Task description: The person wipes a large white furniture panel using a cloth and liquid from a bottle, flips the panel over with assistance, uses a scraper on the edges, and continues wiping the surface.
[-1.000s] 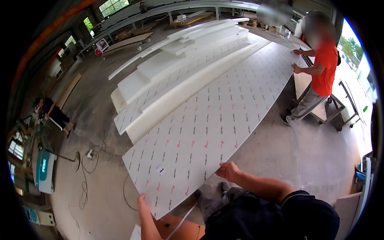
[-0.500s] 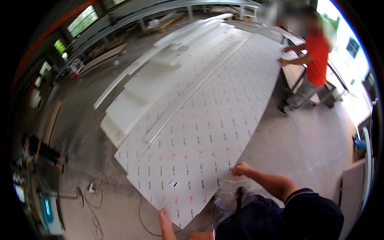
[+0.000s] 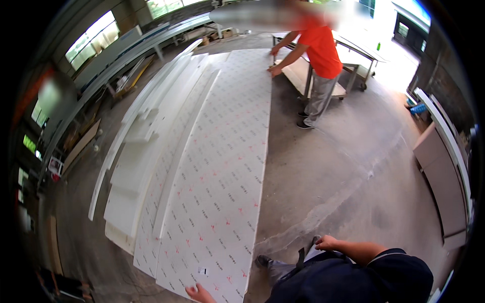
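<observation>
A long white panel (image 3: 212, 177), printed with rows of small grey and red marks, lies on top of a stack of similar white sheets (image 3: 151, 136). At its near end is my left hand (image 3: 201, 293), fingers apart, by the panel's end edge near a small white label (image 3: 203, 271). The lower rim of the picture cuts that hand off. My right hand (image 3: 327, 243) is off the panel, to the right of its long edge, with fingers curled and nothing visible in them. A co-worker in an orange shirt (image 3: 321, 50) has both hands at the panel's far right edge.
Behind the co-worker stands a wheeled metal-framed table (image 3: 348, 70). Brownish boards (image 3: 442, 177) lean at the right. A long rail-like bench (image 3: 136, 53) runs along the far left. A long narrow board (image 3: 54, 245) lies on the concrete floor (image 3: 323, 192) at left.
My right hand has let go of the panel's edge and moved away to the right. The view has swung right, so the panel sits further left. The co-worker still holds the far edge.
</observation>
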`<control>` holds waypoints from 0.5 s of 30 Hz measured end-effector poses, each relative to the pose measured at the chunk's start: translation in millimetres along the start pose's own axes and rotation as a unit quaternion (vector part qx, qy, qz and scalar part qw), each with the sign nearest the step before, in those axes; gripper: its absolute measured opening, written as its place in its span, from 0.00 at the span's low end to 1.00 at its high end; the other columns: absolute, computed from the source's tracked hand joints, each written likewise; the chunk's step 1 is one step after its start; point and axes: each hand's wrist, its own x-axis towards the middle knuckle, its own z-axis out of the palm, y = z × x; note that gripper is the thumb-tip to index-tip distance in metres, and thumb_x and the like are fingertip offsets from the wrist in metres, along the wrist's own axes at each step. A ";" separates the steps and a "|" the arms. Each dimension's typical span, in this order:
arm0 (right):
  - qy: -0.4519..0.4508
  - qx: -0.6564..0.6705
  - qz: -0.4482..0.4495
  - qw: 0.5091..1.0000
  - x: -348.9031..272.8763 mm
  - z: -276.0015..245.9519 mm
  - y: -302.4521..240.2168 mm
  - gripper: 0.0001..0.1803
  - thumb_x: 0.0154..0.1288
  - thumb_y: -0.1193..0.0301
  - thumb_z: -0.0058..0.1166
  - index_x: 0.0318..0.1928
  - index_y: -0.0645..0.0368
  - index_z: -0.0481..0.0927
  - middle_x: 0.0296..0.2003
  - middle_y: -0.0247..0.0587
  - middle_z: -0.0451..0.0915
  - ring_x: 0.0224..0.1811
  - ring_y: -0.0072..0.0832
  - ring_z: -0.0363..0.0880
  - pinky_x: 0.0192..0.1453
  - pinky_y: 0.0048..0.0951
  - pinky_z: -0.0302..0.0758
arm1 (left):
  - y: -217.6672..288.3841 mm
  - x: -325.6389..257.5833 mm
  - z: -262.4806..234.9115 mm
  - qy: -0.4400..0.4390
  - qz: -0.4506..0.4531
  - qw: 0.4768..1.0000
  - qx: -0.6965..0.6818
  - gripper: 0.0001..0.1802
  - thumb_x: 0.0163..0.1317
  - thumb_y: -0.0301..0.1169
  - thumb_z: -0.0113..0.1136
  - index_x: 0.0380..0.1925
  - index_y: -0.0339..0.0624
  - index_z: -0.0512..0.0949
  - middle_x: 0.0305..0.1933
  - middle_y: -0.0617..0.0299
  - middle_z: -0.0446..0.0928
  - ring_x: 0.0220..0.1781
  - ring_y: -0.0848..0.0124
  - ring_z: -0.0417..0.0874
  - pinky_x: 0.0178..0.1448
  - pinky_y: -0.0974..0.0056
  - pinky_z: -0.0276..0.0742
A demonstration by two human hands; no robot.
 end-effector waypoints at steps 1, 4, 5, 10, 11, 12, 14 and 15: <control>0.034 0.047 -0.001 0.998 -10.9 -6.9 26.9 0.26 0.51 0.59 0.60 0.48 0.61 0.81 0.35 0.43 0.84 0.34 0.28 0.83 0.46 0.29 0.77 | 103.0 -23.1 15.6 -0.068 0.029 0.985 -0.154 0.28 0.57 0.28 0.57 0.56 0.26 0.64 0.51 0.51 0.73 0.52 0.63 0.74 0.54 0.63 0.71; 0.092 0.139 -0.058 0.984 -19.9 -30.8 75.2 0.26 0.52 0.60 0.59 0.48 0.65 0.80 0.35 0.46 0.84 0.34 0.31 0.83 0.46 0.30 0.77 | 349.1 -108.7 -5.2 -0.247 0.138 0.851 -0.442 0.28 0.56 0.24 0.55 0.57 0.29 0.64 0.50 0.50 0.73 0.51 0.62 0.74 0.56 0.61 0.70; 0.111 0.165 -0.074 0.977 -20.3 -40.4 91.2 0.26 0.52 0.60 0.59 0.48 0.65 0.80 0.36 0.47 0.84 0.34 0.31 0.83 0.46 0.30 0.77 | 412.6 -148.3 -16.2 -0.305 0.226 0.797 -0.470 0.26 0.56 0.24 0.55 0.56 0.30 0.64 0.48 0.50 0.74 0.50 0.62 0.75 0.56 0.60 0.71; 0.230 0.305 -0.071 0.921 -51.0 -81.5 230.3 0.24 0.54 0.62 0.58 0.48 0.66 0.80 0.35 0.47 0.84 0.34 0.30 0.83 0.44 0.31 0.78 | 625.1 -386.5 -97.1 -0.481 0.483 0.313 -0.662 0.14 0.55 0.24 0.57 0.41 0.40 0.69 0.35 0.53 0.74 0.38 0.64 0.74 0.44 0.58 0.74; 0.250 0.351 -0.052 0.901 -64.6 -97.6 253.3 0.23 0.54 0.63 0.58 0.47 0.66 0.80 0.34 0.46 0.84 0.33 0.29 0.83 0.43 0.31 0.78 | 649.0 -430.8 -121.7 -0.531 0.439 0.235 -0.685 0.10 0.58 0.29 0.56 0.40 0.42 0.70 0.33 0.58 0.73 0.36 0.67 0.72 0.41 0.60 0.70; 0.274 0.396 -0.026 0.876 -80.8 -112.6 284.5 0.23 0.54 0.64 0.58 0.47 0.66 0.80 0.34 0.46 0.84 0.33 0.29 0.83 0.42 0.31 0.78 | 668.0 -468.6 -145.8 -0.577 0.384 0.151 -0.704 0.09 0.62 0.34 0.54 0.39 0.44 0.71 0.32 0.64 0.71 0.34 0.70 0.70 0.38 0.63 0.67; 0.338 0.500 0.044 0.796 -115.9 -98.3 359.2 0.19 0.53 0.69 0.59 0.45 0.67 0.80 0.32 0.44 0.84 0.31 0.26 0.82 0.38 0.28 0.78 | 689.8 -502.9 -194.8 -0.731 0.384 0.116 -0.551 0.03 0.61 0.32 0.56 0.30 0.47 0.73 0.37 0.71 0.76 0.35 0.69 0.74 0.36 0.67 0.67; 0.405 0.564 0.104 0.712 -159.2 -77.6 428.8 0.17 0.52 0.71 0.59 0.43 0.67 0.81 0.31 0.43 0.83 0.29 0.25 0.81 0.35 0.26 0.77 | 706.5 -542.1 -190.4 -0.814 0.350 0.064 -0.459 0.05 0.61 0.31 0.56 0.26 0.49 0.74 0.40 0.74 0.79 0.35 0.69 0.77 0.35 0.68 0.67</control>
